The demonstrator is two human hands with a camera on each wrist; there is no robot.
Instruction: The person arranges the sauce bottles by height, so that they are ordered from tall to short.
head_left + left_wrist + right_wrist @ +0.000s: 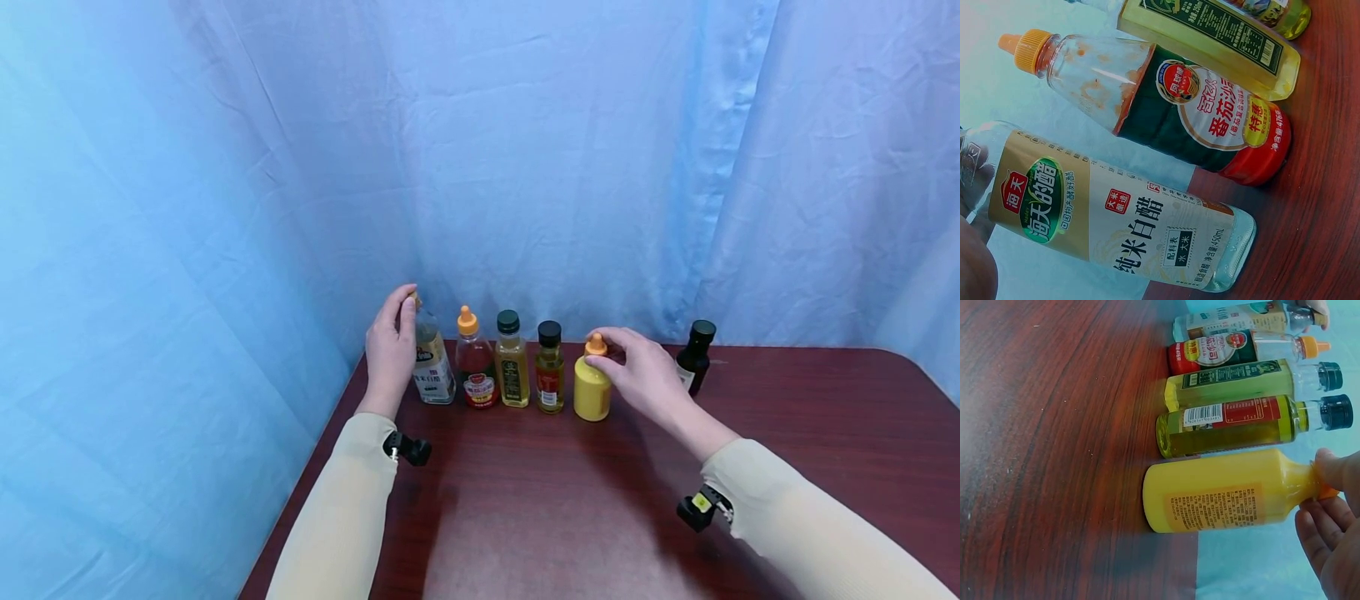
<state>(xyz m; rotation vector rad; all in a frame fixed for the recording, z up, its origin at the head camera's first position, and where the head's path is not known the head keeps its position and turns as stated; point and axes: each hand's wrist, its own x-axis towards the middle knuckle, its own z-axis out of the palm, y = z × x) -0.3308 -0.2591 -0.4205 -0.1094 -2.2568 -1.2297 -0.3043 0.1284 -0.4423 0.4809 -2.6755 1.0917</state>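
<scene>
At the left end of a row of bottles, my left hand (pixel 392 350) grips the neck of a clear white vinegar bottle (pixel 1116 212) with a gold and white label. Beside it stands a ketchup squeeze bottle (pixel 1191 112) with an orange nozzle cap. Then come a square oil bottle (pixel 513 367) with a dark green cap and a round oil bottle (pixel 1229 428) with a black cap. My right hand (pixel 647 371) pinches the top of a yellow squeeze bottle (pixel 1216 490) at the row's right end, thumb and fingers around its orange cap. All these bottles are upright on the table.
A dark bottle (pixel 694 360) with a black cap stands behind my right hand, partly covered by it. The dark red wooden table (pixel 525 517) reaches back to a light blue curtain (pixel 555 167), which also hangs along the left side.
</scene>
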